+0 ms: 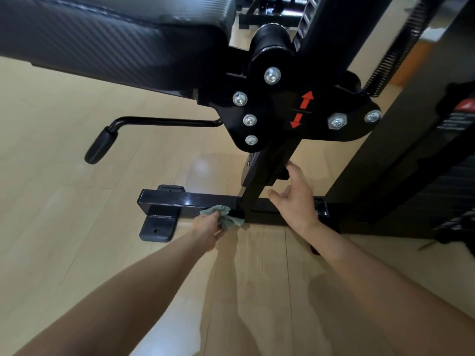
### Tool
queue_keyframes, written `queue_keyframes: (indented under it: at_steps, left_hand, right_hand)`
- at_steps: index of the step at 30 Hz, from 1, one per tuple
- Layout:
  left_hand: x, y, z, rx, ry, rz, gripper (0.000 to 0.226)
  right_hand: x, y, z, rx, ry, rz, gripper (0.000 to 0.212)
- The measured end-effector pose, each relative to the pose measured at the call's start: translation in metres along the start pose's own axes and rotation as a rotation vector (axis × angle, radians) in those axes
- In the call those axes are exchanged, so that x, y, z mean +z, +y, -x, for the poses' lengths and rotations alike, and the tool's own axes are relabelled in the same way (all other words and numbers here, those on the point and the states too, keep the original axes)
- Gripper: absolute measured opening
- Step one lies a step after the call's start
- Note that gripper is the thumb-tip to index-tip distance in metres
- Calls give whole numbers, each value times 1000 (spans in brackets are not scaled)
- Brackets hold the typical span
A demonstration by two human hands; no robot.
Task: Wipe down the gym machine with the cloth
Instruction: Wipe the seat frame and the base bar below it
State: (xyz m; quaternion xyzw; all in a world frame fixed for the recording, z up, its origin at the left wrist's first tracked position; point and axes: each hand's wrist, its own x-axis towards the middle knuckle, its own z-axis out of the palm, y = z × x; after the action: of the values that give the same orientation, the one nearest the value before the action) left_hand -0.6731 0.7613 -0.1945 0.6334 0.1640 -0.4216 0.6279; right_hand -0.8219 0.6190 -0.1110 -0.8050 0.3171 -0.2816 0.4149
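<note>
A person reaches down with both bare arms to the foot of a black gym machine standing on a pale wood-effect floor. The left hand is closed around a bunched pale green cloth, pressing it against the near face of the glossy base bar, just left of where the upright post meets that bar. The right hand is empty and loosely spread, fingers apart, its fingertips at the right edge of the upright post; whether they touch the metal cannot be told. Left of the cloth, a flat foot plate juts from under the base bar onto the floor. Overhead, the padded seat, covered in black carbon-weave vinyl, fills the upper left of the view, and a bent adjustment lever with a black grip extends leftward from a bolted bracket plate marked with red arrows pointing up and down. A coiled spring runs along the frame at upper right
</note>
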Motion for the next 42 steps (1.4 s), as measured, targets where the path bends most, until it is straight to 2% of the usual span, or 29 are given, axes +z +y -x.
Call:
queue_keyframes:
  at_steps: [4, 8, 14, 20, 24, 29, 34, 38, 42]
  left_hand:
    - [-12, 13, -1, 18, 78, 59, 18]
    - [-37, 31, -12, 23, 207, 153, 26]
    - [-46, 39, -22, -64, 66, 290, 13]
    - [-29, 28, -18, -142, -61, 357, 18]
    - [-43, 32, -26, -149, -68, 327, 19]
    - [-62, 37, -34, -148, 9, 303, 18]
    - [-27, 26, -19, -174, -33, 229, 18]
    - [7, 11, -8, -191, -109, 170, 25]
    - [28, 0, -6, -192, -114, 130, 30]
  right_hand:
    - [-4, 0, 0, 26, -36, 10, 76]
    - [-1, 0, 1, 17, -19, 1, 75]
    - [1, 2, 1, -1, -15, -18, 76]
    - [2, 2, 1, 7, -14, -23, 75]
    - [3, 2, 1, -3, -11, -27, 77]
    - [0, 4, -1, -1, -37, -20, 80]
    - [-12, 3, -2, 5, -120, -12, 83]
    - [-29, -1, -8, -1, -203, 23, 78]
    - [-42, -3, -15, -40, -290, 97, 82]
